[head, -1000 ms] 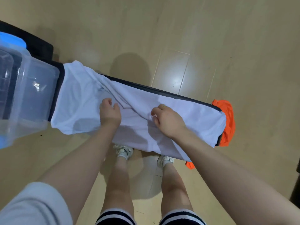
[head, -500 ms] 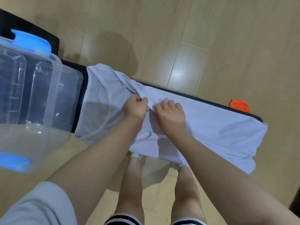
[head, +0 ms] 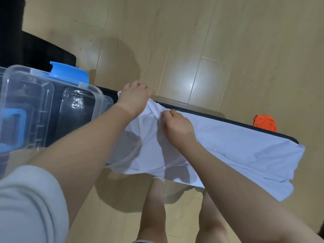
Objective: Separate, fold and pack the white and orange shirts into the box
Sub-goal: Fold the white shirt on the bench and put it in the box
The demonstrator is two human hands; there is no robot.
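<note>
Folding of the white shirt (head: 228, 142), judged to be at an early stage: the garment lies spread along a narrow black table (head: 201, 112), its near edge and right end hanging over the sides. The left hand (head: 135, 99) rests at the far left corner of the fabric with fingers curled over the table's far edge, apparently gripping the cloth there, though the fingertips are hidden. The right hand (head: 177, 127), just beside it, has its fingers drawn in and pinches a raised ridge of fabric near the collar end. The next move probably calls for carrying this gathered edge across the body of the shirt while keeping the overhanging cloth from sliding off. The orange shirt (head: 264, 122) lies apart at the far right, partly hidden behind the table. The clear plastic box (head: 52, 106), with blue latches, stands on the table's left end, touching the white shirt's left end.
</note>
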